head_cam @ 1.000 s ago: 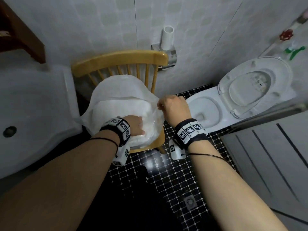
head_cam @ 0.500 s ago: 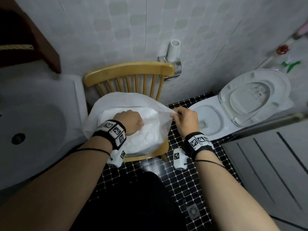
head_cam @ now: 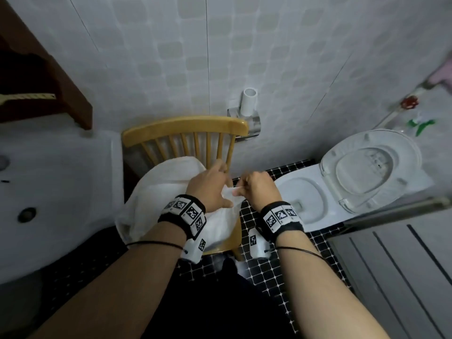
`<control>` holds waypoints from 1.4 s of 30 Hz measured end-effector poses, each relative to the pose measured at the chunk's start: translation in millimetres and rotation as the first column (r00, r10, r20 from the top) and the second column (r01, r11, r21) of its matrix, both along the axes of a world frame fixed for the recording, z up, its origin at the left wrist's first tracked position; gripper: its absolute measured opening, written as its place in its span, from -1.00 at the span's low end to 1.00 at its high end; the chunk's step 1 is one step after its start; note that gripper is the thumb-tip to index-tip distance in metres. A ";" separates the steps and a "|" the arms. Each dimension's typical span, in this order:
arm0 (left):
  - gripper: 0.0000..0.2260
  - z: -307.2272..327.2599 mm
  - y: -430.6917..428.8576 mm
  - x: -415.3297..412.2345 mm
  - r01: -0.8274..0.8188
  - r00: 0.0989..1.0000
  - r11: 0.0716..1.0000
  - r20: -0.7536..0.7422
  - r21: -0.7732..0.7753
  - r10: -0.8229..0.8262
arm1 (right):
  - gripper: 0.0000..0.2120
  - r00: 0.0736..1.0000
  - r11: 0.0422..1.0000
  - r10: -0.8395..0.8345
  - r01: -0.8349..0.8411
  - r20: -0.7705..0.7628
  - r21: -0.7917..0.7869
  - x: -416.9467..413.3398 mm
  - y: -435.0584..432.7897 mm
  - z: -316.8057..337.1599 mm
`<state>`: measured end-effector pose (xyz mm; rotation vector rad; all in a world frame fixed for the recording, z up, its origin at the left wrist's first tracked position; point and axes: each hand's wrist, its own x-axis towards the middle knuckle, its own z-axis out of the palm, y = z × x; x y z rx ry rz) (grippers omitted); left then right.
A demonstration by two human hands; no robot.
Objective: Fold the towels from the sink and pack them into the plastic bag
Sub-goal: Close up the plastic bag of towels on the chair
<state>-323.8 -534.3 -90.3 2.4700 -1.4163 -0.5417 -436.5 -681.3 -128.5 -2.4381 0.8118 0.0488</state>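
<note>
A translucent white plastic bag (head_cam: 156, 192) lies on the seat of a wooden chair (head_cam: 186, 126), with white towels (head_cam: 215, 231) showing through its lower part. My left hand (head_cam: 210, 189) rests on the bag's right side and grips its mouth edge. My right hand (head_cam: 259, 189) pinches the same edge just to the right, so both hands meet over the bag's opening. The white sink (head_cam: 56, 196) stands at the left; no towel shows in the part of its basin that I see.
An open white toilet (head_cam: 342, 182) with raised lid stands right of the chair. A paper-roll holder (head_cam: 247, 111) hangs on the tiled wall behind. A dark wooden shelf (head_cam: 49, 77) sits upper left, a grey panel (head_cam: 396, 272) lower right. The floor is black mosaic tile.
My left hand has come out of the bag and moved right to its mouth edge. My right hand keeps its hold there. The view has tilted upward a little.
</note>
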 end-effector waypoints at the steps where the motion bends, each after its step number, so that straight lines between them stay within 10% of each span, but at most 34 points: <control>1: -0.57 -2.6 -2.7 -2.0 -0.015 1.000 0.999 0.004 0.032 0.015 | -0.80 1.000 1.000 0.012 -0.012 -0.013 -0.005 -0.9 -2.5 -2.7; 13: -0.83 -17.2 -18.2 -19.6 -0.185 0.948 0.971 0.288 0.148 0.137 | -0.74 0.985 0.978 0.171 -0.169 -0.006 0.122 -0.1 -24.4 8.8; 24: -0.93 -28.4 -2.4 -7.0 -0.297 0.946 0.955 -0.137 -0.005 0.293 | -0.72 0.981 0.935 0.005 -0.074 0.195 0.347 -19.2 -32.9 -0.1; 42: -0.92 -29.1 -3.3 -17.2 -0.335 0.933 0.936 -0.175 -0.108 0.314 | -0.95 0.980 0.925 0.015 -0.090 0.200 0.369 -19.1 -9.2 -2.8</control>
